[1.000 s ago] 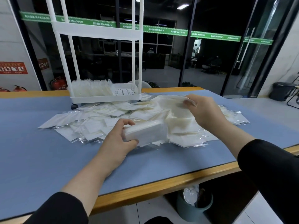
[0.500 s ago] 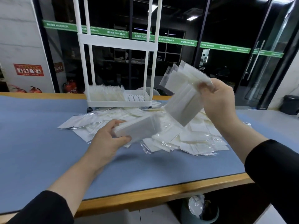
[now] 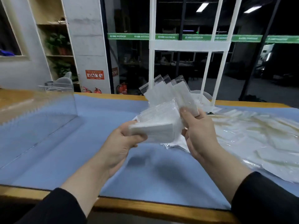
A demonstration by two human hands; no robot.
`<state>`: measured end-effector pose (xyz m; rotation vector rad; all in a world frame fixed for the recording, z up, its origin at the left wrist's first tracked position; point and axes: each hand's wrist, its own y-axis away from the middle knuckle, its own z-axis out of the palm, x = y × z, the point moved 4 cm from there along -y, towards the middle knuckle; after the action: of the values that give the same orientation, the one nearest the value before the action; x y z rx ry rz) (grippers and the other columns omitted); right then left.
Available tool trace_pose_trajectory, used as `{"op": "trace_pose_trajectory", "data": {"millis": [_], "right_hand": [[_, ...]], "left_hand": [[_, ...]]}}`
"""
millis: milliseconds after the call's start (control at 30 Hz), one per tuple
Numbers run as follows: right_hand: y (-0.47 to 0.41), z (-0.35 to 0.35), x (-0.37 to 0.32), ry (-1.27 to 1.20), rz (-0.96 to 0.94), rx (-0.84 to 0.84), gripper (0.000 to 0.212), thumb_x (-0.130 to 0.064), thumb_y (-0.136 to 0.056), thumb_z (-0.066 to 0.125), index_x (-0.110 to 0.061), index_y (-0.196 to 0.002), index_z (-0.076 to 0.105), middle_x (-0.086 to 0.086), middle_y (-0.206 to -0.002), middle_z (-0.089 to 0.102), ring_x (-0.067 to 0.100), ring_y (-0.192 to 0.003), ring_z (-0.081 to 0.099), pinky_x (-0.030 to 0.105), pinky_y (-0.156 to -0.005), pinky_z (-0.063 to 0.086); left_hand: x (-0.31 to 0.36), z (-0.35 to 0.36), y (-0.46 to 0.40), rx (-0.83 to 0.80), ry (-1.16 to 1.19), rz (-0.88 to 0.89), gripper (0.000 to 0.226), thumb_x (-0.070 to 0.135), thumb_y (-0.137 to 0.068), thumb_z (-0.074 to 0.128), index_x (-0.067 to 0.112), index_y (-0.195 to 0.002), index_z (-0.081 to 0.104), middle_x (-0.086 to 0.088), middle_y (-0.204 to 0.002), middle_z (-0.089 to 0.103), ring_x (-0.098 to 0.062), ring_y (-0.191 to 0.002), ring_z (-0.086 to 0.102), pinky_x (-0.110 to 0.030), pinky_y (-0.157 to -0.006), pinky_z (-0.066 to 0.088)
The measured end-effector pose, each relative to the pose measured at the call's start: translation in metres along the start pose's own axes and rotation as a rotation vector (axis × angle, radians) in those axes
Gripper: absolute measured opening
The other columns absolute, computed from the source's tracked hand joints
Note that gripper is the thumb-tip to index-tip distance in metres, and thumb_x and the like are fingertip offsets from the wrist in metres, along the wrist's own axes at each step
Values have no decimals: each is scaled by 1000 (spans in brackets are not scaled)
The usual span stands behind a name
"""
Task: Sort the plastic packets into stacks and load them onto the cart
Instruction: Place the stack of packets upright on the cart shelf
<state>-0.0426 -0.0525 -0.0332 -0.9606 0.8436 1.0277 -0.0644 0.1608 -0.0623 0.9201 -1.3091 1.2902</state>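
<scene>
Head view: packets held over a blue table [image 3: 80,143].
A neat stack [image 3: 153,130] is gripped by the left hand [image 3: 119,143]; fanned packets [image 3: 169,92] are pinched by the right hand [image 3: 199,131].

Blue tabletop [image 3: 90,159], wood-edged. Loose plastic packets [image 3: 258,136] heaped right of both grips; clear acrylic box [image 3: 40,110] far left.

Clear packets [image 3: 163,101] fanned above stack [image 3: 153,130]; loose pile [image 3: 258,135] rt.
</scene>
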Motion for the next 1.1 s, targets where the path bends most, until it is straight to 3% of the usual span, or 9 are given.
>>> {"op": "trace_pose_trajectory", "data": {"millis": [167, 300, 400, 500, 633, 733, 833, 967, 1100], "right_hand": [[4, 36, 43, -30, 180, -224, 8, -14, -98, 63, -9, -101, 67, 3, -81, 66, 15, -68, 63, 30, -59, 53], [0, 34, 53, 144, 190, -371, 21, -20, -102, 56, -10, -112, 71, 5, -102, 75, 20, -91, 71, 38, -79, 58], [-6, 24, 46, 329, 108, -331, 18, -15, -101, 56, -13, -103, 73, 4, -94, 74, 17, -82, 70, 38, -76, 58], [-15, 17, 35, 483, -13, -300, 19, -5, -96, 58, -18, -97, 72, 0, -89, 74, 15, -78, 69, 38, -76, 58], [-15, 17, 36, 614, -3, -442, 25, -3, -98, 52, -18, -94, 72, 2, -89, 74, 14, -78, 66, 34, -73, 57], [-10, 21, 39, 652, 21, -507, 25, -15, -105, 47, -17, -95, 70, 0, -84, 69, 5, -71, 61, 19, -65, 50], [-4, 23, 43, 690, 23, -565, 40, -51, -99, 40, -23, -93, 67, -3, -84, 65, 5, -72, 56, 26, -71, 48], [3, 24, 46, 752, 55, -652, 39, -67, -85, 36, -47, -109, 59, -36, -97, 63, -17, -89, 56, 11, -81, 43], [-1, 24, 43, 715, -63, -603, 68, -61, -74, 70, -51, -134, 40, -24, -119, 59, -9, -114, 54, 20, -94, 48]], "left_hand": [[-5, -38, -10, 46, -131, -28, 26, -6, -86, 69, 15, -102, 70, 2, -93, 75, -12, -87, 69, -22, -79, 50], [-13, -53, -11, 59, -198, -47, 25, -8, -88, 68, 10, -105, 65, -5, -95, 75, -18, -89, 71, -26, -78, 57], [-12, -50, -10, 39, -246, -32, 43, -8, -86, 71, 15, -118, 55, -3, -97, 73, -13, -84, 71, -24, -75, 58], [-14, -50, -13, 19, -262, -7, 75, -9, -84, 74, 39, -134, 45, 9, -94, 76, -8, -86, 73, -18, -72, 56], [-23, -51, -16, 3, -310, -18, 98, -2, -81, 80, 51, -147, 31, 29, -111, 71, 0, -104, 69, -16, -89, 54], [-26, -54, -16, 50, -434, -22, 89, 16, -73, 91, 54, -139, 45, 26, -122, 64, 2, -113, 63, -22, -100, 50], [-26, -56, -16, 76, -558, 23, 58, 34, -65, 84, 54, -113, 58, 25, -122, 51, 4, -113, 56, -20, -94, 45], [-28, -56, -16, 55, -480, -1, 58, 10, -79, 85, 38, -116, 52, 24, -86, 64, -2, -80, 60, -17, -72, 51], [-27, -55, -15, 46, -412, -2, 77, 4, -80, 83, 50, -129, 44, 25, -102, 71, -4, -96, 70, -22, -84, 56]]}}
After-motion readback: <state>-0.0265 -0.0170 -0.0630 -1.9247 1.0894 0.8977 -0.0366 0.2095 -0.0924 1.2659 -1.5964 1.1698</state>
